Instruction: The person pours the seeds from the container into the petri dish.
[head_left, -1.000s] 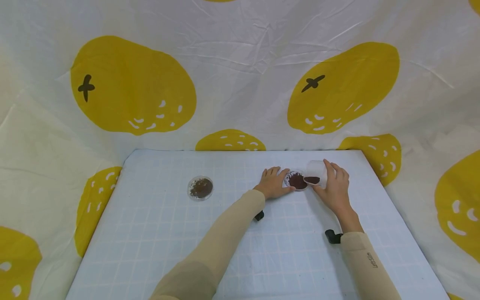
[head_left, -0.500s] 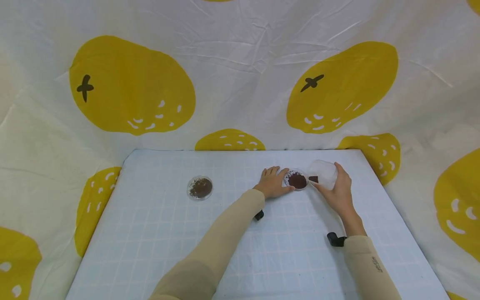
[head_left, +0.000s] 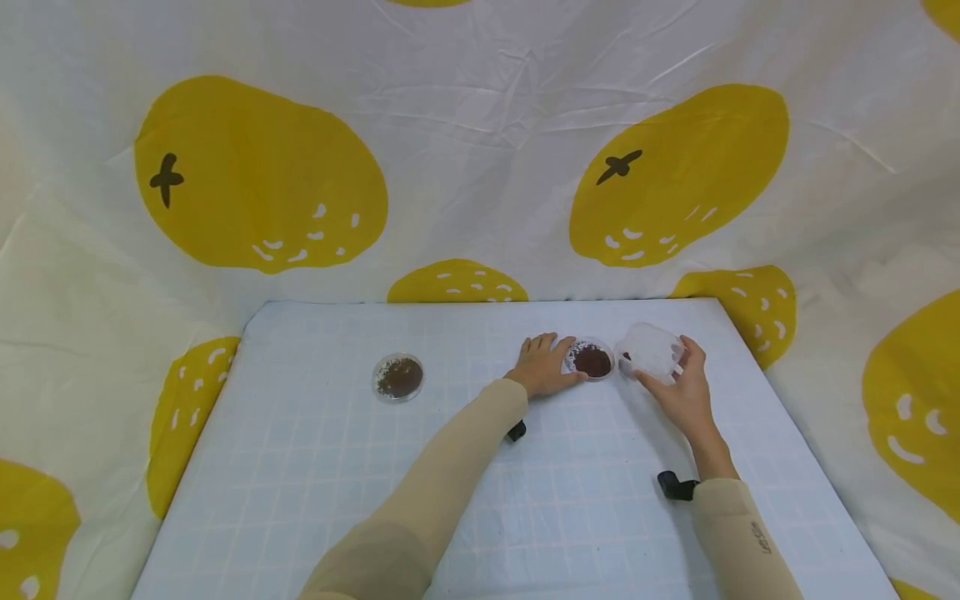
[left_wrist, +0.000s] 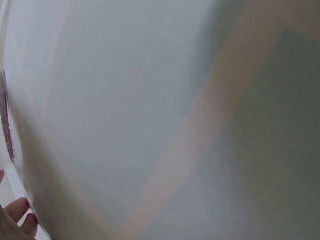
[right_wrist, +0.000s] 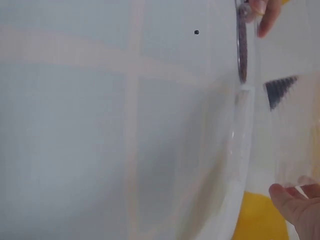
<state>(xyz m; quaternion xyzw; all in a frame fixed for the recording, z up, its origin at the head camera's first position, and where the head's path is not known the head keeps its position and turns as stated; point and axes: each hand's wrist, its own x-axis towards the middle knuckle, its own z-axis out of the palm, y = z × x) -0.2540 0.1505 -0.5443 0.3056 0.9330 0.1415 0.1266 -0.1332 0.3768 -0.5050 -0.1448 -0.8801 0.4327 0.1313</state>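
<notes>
On the right of the table in the head view, a round clear petri dish (head_left: 592, 362) holds dark brown granules with white bits around them. My left hand (head_left: 542, 367) grips its left side, thumb on the near rim and index finger on the far rim. A clear plastic cup (head_left: 649, 350) is steeply tilted close to the dish's right edge, held by the thumb and fingers of my right hand (head_left: 684, 393). Some dark granules (right_wrist: 280, 91) show through the cup in the right wrist view. In the left wrist view, only fingertips and a dish's edge appear.
A second petri dish (head_left: 399, 377) with brown granules and white bits sits on the left side of the table. A pale blue checked cloth (head_left: 315, 475) covers the table. Behind it hangs a white curtain (head_left: 480, 183) with large yellow fruit prints.
My right hand has moved slightly right and tipped the cup further, its base rising. Fewer dark granules show in the cup now. The left hand has stayed at the dish.
</notes>
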